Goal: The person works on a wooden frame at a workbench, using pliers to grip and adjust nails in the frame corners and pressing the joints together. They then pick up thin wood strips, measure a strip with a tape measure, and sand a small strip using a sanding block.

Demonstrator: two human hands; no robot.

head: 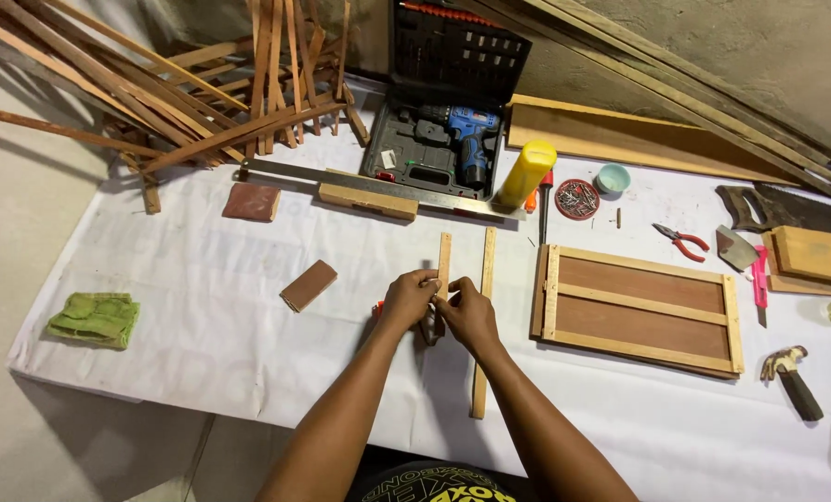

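My left hand (408,297) and my right hand (467,314) meet over a short pale wooden strip (444,254) that lies on the white sheet (202,325). Both hands pinch the near end of this strip. Something small and dark sits under my fingers; I cannot tell what it is. A longer thin wooden strip (483,316) lies just right of my right hand, running towards me.
A wooden frame panel (640,307) lies at right. A drill case (443,139), yellow bottle (524,173), metal ruler (378,186), nail dish (577,198), pliers (681,242), saw (787,209), hammer (789,376), wood blocks (308,284) and green cloth (95,319) surround. Slats (183,102) pile at far left.
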